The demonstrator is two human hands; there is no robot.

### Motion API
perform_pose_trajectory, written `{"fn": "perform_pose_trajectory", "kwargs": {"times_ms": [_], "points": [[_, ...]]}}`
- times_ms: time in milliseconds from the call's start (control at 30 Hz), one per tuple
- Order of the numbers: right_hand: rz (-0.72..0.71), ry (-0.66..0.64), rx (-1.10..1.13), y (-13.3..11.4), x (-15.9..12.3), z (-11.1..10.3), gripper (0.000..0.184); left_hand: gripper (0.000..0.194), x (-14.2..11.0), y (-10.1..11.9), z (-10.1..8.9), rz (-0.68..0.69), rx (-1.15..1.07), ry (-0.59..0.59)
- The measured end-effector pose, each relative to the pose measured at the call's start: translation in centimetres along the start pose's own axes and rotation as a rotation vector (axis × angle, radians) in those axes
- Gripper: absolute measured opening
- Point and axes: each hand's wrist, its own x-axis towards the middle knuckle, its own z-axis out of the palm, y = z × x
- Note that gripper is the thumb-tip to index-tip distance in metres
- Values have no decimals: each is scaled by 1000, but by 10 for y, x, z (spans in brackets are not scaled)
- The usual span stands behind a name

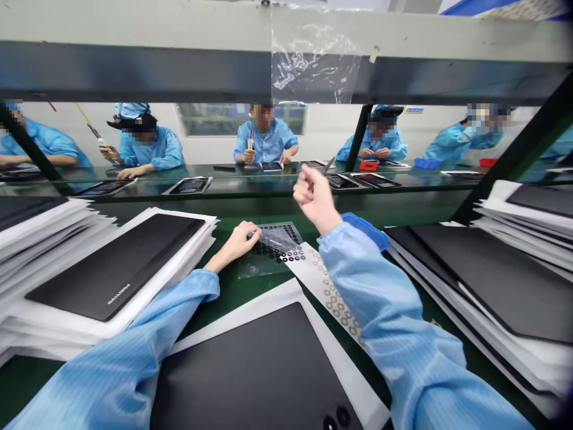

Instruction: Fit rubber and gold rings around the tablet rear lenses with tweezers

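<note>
Clear film (278, 240) over black rings (293, 258) lies at the tips of the left fingers, its near corner raised. From my remote station I see the left hand (239, 242) pinching that edge, thumb and forefinger almost closed, likely to steady the sheet and keep the rings in reach. Up and to the right of those fingers, the right hand (317, 200) hangs in the air, fingers curled and tips drawn together; whether they grip something tiny, I cannot tell.

Just right of the left fingertips, a white strip with tan rings (330, 292) runs under the right forearm. Nearer me than both hands, a black panel (250, 370) lies on white paper (286, 294), perhaps laid there for a short reach. Left of the left fingers rises a stack of panels (120, 263), papers between them, presumably against scratches; a matching pile (492, 275) stands right of the right hand, and a blue tray (364, 230) behind its wrist.

Beneath the fingers spreads a green bench (237, 292). Beyond them, blue-clad co-workers (273, 137) line another bench before a white wall (208, 149); a grey shelf (134, 71) spans overhead.
</note>
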Motion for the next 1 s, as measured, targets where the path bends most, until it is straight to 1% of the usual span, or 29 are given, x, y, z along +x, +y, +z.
{"fn": "perform_pose_trajectory", "kwargs": {"times_ms": [67,100,167,200,267,333,367,433,467,533,600,667,733,800,867,933,1000], "points": [[-157,-191,-97,-32,-20,17,39,21,1,1,0,22,-1,-18],[-191,-232,-171,-46,-31,24,43,21,1,2,0,31,-3,-31],[-224,-255,-317,-69,-53,33,50,23,2,4,-3,48,-11,-60],[-224,-263,-388,-77,-63,34,53,25,4,7,-5,56,-17,-77],[-175,-275,-529,-84,-81,25,62,30,7,15,-10,77,-30,-108],[-52,-258,-669,-80,-102,2,68,33,11,30,-14,116,-49,-148],[28,-239,-733,-75,-113,-13,67,34,12,41,-16,148,-62,-178],[176,-205,-838,-62,-140,-47,57,34,9,69,-16,236,-102,-260],[239,-216,-883,-55,-153,-64,49,34,6,84,-15,286,-127,-310],[289,-243,-951,-42,-178,-92,35,32,-6,112,-10,390,-187,-417],[284,-222,-972,-30,-195,-111,27,29,-20,133,-3,469,-227,-500],[287,-171,-944,-20,-204,-119,26,31,-35,143,2,490,-230,-532],[309,-121,-893,-12,-203,-121,28,35,-49,146,4,471,-210,-520],[311,-94,-855,-5,-196,-119,31,36,-60,145,5,447,-198,-508],[281,-75,-843,2,-185,-118,34,37,-66,144,5,426,-190,-507],[246,-55,-841,11,-176,-118,37,38,-70,145,4,407,-175,-494],[219,-23,-831,20,-169,-121,41,40,-72,145,1,373,-130,-452]]}}
